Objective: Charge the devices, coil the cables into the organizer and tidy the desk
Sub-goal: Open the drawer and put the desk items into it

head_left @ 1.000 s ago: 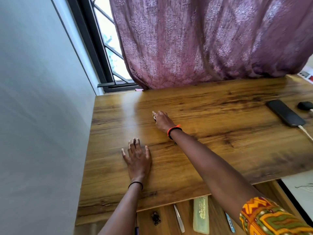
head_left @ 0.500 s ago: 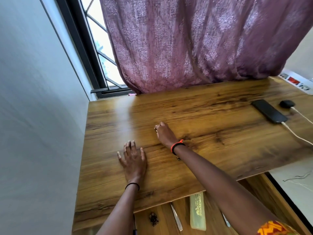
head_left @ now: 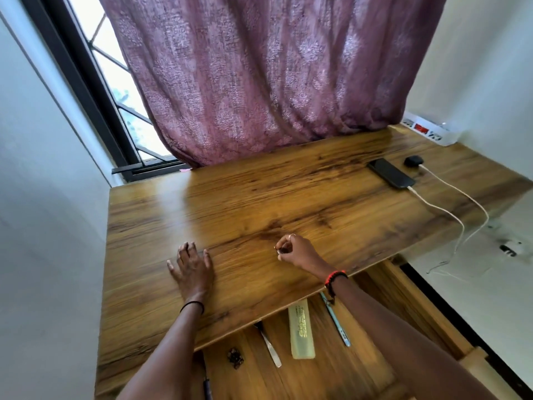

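Left hand (head_left: 191, 269) lies flat, fingers spread, on the worktop (head_left: 230, 197) at lower left of centre; right hand (head_left: 297, 251), centre frame, has fingers curled, pinching a small dark item (head_left: 281, 250) too small to identify. Phone (head_left: 390, 173) and black earbud case (head_left: 413, 161) sit upper right, each with a white cable (head_left: 432, 207) plugged in, trailing off the right edge; power strip (head_left: 427, 131) behind them.

The phone (head_left: 391, 172) lies at the desk's (head_left: 288, 197) far right, a pod (head_left: 413, 161) just right of it, the power strip (head_left: 427, 131) in the corner beyond. The curtain (head_left: 274, 82) hangs behind; a drawer (head_left: 331, 370) lies open under the near edge. The right hand (head_left: 297, 251), over the near middle, pinches a small thing (head_left: 281, 250).
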